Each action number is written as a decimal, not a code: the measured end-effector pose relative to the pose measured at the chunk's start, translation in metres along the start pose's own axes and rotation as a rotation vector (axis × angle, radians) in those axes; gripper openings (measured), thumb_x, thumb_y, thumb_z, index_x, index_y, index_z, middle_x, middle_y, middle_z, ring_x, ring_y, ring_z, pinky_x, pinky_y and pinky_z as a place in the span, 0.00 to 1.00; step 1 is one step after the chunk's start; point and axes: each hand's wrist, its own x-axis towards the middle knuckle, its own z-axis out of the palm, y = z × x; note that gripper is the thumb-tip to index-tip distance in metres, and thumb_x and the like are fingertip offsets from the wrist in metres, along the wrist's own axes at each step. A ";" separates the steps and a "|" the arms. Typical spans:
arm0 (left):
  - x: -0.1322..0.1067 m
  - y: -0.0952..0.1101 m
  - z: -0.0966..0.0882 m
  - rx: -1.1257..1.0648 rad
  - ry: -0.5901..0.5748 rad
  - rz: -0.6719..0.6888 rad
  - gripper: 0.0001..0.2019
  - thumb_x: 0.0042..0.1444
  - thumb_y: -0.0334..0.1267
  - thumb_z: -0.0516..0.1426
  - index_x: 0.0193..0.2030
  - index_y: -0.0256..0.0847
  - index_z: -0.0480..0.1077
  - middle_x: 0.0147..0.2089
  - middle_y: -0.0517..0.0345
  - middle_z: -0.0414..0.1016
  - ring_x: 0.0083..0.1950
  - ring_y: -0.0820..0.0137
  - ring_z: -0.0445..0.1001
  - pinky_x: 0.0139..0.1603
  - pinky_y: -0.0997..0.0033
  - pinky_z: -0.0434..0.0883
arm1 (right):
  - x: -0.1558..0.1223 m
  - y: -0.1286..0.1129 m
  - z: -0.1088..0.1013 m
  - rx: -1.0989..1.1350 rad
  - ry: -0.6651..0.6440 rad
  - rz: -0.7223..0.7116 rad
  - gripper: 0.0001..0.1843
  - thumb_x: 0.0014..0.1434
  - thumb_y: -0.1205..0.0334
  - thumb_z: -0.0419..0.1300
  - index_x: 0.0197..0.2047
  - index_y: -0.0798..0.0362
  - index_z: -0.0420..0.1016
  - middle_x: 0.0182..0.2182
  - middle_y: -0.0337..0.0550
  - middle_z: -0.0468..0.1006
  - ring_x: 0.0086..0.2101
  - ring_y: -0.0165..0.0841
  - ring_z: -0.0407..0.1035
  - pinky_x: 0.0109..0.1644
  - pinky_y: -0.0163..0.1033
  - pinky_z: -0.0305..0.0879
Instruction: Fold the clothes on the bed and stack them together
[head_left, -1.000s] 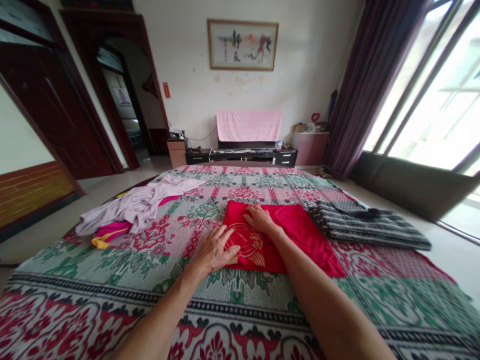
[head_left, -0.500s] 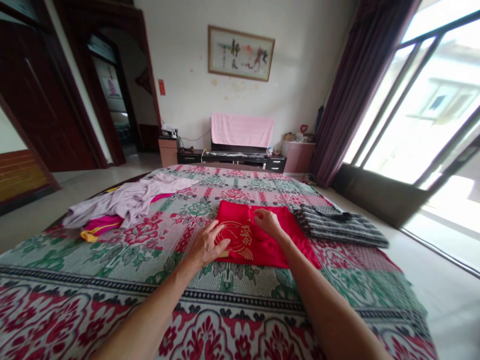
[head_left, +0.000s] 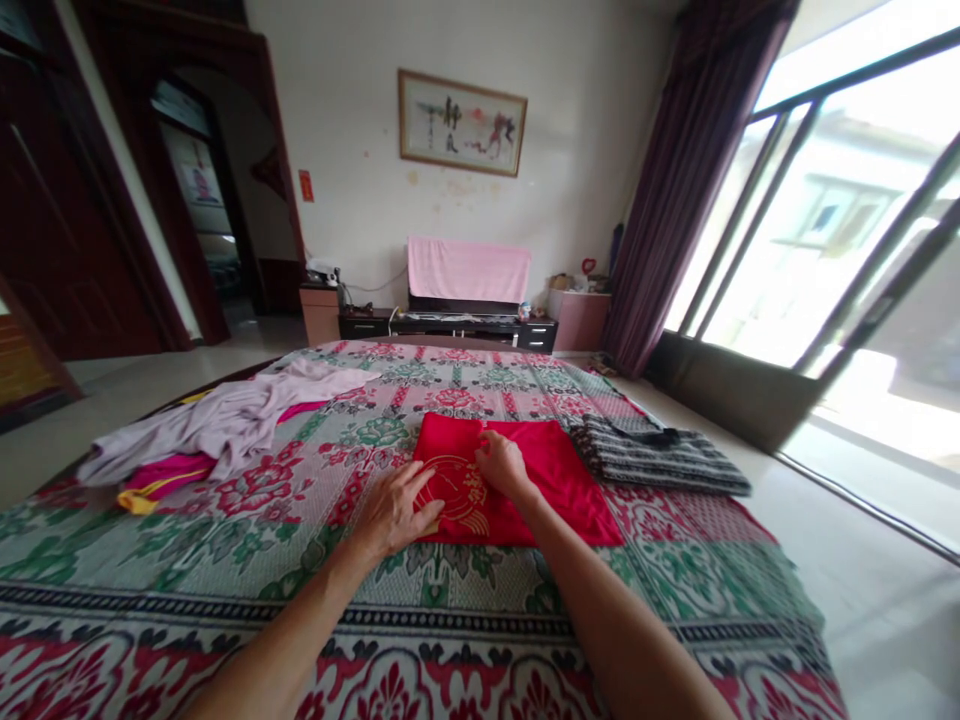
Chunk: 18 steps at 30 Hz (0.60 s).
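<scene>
Pressing on the folded red cloth [head_left: 559, 470], both hands lie open and flat, which holds it smooth against the bed [head_left: 465, 590]. The left hand [head_left: 394, 510] covers the near left corner, beside the gold print. The right hand [head_left: 501, 465] rests nearer the far edge. A striped cloth [head_left: 660, 455] lies just beside it on the right, and a loose heap of clothes [head_left: 225, 425] is well apart on the left.

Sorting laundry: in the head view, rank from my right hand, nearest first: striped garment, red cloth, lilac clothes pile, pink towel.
1. red cloth, under the right hand.
2. striped garment, right.
3. lilac clothes pile, far left.
4. pink towel, back wall.
</scene>
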 end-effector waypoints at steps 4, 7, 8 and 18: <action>0.001 0.004 -0.006 -0.027 -0.022 -0.014 0.27 0.59 0.52 0.51 0.60 0.39 0.68 0.63 0.43 0.67 0.61 0.60 0.69 0.61 0.59 0.67 | 0.000 0.004 0.003 0.021 0.022 -0.044 0.18 0.57 0.68 0.53 0.51 0.53 0.73 0.43 0.47 0.80 0.42 0.34 0.74 0.43 0.32 0.63; 0.002 0.006 -0.010 -0.048 -0.050 -0.035 0.28 0.60 0.52 0.51 0.61 0.38 0.67 0.64 0.43 0.65 0.62 0.60 0.67 0.61 0.60 0.67 | 0.001 0.008 0.004 0.051 0.028 -0.044 0.17 0.56 0.68 0.54 0.48 0.52 0.75 0.42 0.45 0.81 0.41 0.33 0.74 0.44 0.31 0.63; 0.002 0.007 -0.011 -0.053 -0.057 -0.038 0.27 0.60 0.52 0.51 0.61 0.39 0.67 0.65 0.43 0.64 0.63 0.60 0.67 0.61 0.60 0.66 | 0.000 0.009 0.004 0.059 0.034 -0.048 0.17 0.56 0.68 0.54 0.48 0.52 0.75 0.41 0.45 0.81 0.41 0.33 0.74 0.44 0.31 0.63; 0.002 0.005 -0.003 -0.037 0.056 -0.119 0.25 0.60 0.49 0.51 0.58 0.36 0.69 0.63 0.42 0.66 0.62 0.60 0.67 0.62 0.61 0.66 | -0.014 0.008 -0.009 -0.084 0.009 -0.026 0.17 0.59 0.66 0.52 0.50 0.52 0.74 0.44 0.48 0.78 0.42 0.35 0.73 0.43 0.34 0.63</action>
